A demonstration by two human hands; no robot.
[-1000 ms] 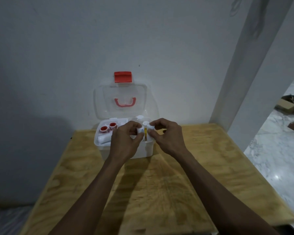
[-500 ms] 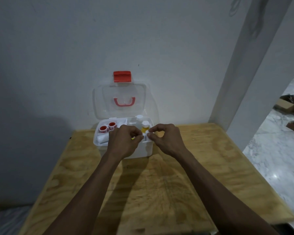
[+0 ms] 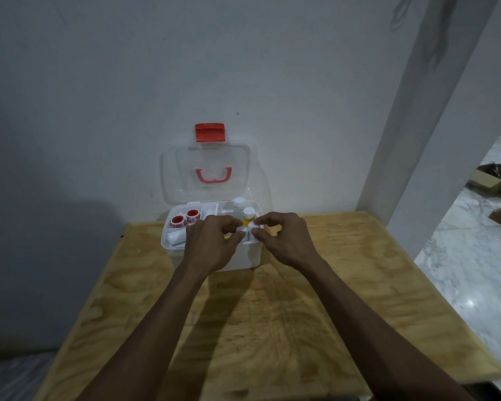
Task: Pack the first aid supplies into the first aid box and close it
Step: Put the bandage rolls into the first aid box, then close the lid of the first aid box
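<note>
The white first aid box stands at the back of the wooden table with its clear lid raised against the wall. Inside, two red tape rolls and a white roll fill the left side. A white-capped bottle and a yellow bottle stand on the right. My right hand pinches a small white item over the box's front right. My left hand is curled over the box's middle, with a yellow sliver under its thumb. What it grips is hidden.
The table butts against a white wall, and a white pillar rises at its back right corner. To the right lies a marble floor with cardboard boxes. A red latch tops the raised lid.
Both hands have come down from above the box to its front rim. The yellow bottle they held between them now stands inside the box on the right.
</note>
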